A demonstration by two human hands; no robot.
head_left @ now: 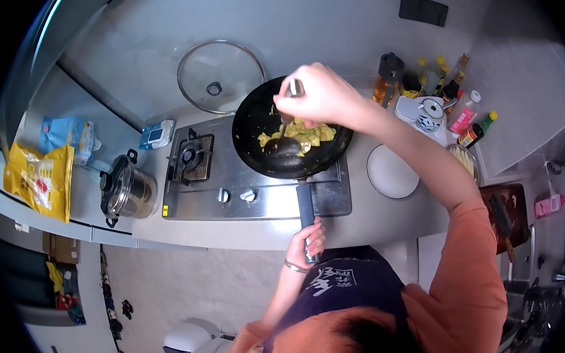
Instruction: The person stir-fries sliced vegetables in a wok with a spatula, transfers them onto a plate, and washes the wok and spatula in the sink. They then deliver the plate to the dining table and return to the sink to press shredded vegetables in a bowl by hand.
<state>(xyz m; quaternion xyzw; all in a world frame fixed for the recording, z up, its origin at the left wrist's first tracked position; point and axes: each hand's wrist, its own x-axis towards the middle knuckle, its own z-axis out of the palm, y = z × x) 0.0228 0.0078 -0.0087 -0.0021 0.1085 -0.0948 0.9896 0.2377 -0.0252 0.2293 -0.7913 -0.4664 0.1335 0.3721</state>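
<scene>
My left hand (308, 241) is wrapped round the dark handle (305, 207) of a black frying pan (249, 135) on the right side of the gas stove (254, 210). Above the pan, my right hand (307, 94) grips the upright handle of a spatula (284, 145). The spatula's dark blade rests among yellow and green pieces of food (317, 134) in the pan. My right forearm passes over the pan's right edge.
A glass lid (198, 74) leans on the wall behind the left burner (190, 158). Left stand a pressure cooker (126, 189) and a yellow bag (43, 181). Right are a white plate (391, 172), bottles (464, 116) and a knife (501, 219) on a board (519, 213).
</scene>
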